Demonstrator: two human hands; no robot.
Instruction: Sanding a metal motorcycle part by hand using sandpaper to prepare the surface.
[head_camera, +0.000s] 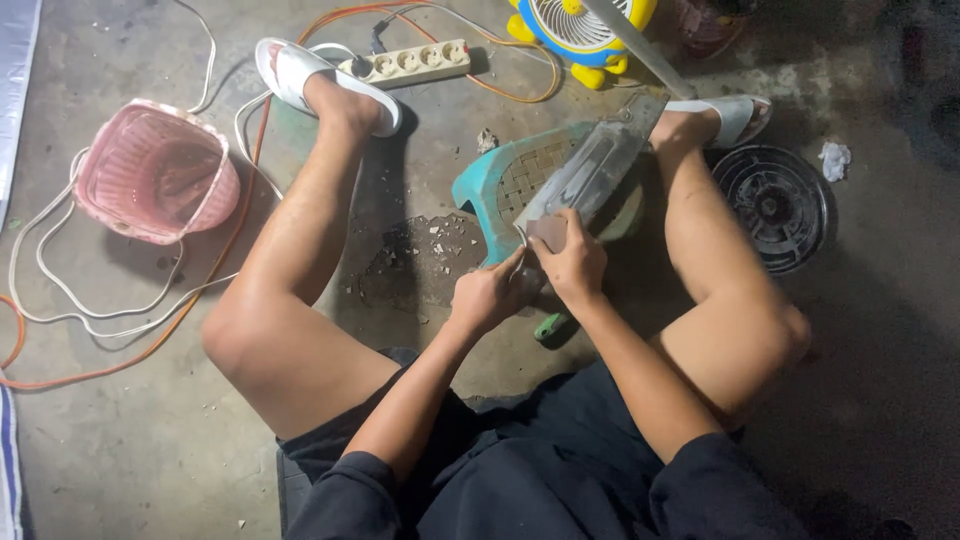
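I sit on the floor with my knees apart. A long grey flat part (590, 172), shaped like a blade, lies across a small teal plastic stool (505, 185) between my legs. My left hand (490, 295) grips the near end of the grey part. My right hand (568, 262) presses a small brown piece, like sandpaper (548, 232), onto the part close to the left hand. Both hands touch each other at the near edge of the stool.
A pink plastic basket (155, 170) stands at the left among white and orange cables (120, 320). A white power strip (415, 62) and a yellow-blue small fan (580, 30) lie at the top. A round black fan grille (775, 205) rests at the right. Flakes litter the concrete floor (430, 255).
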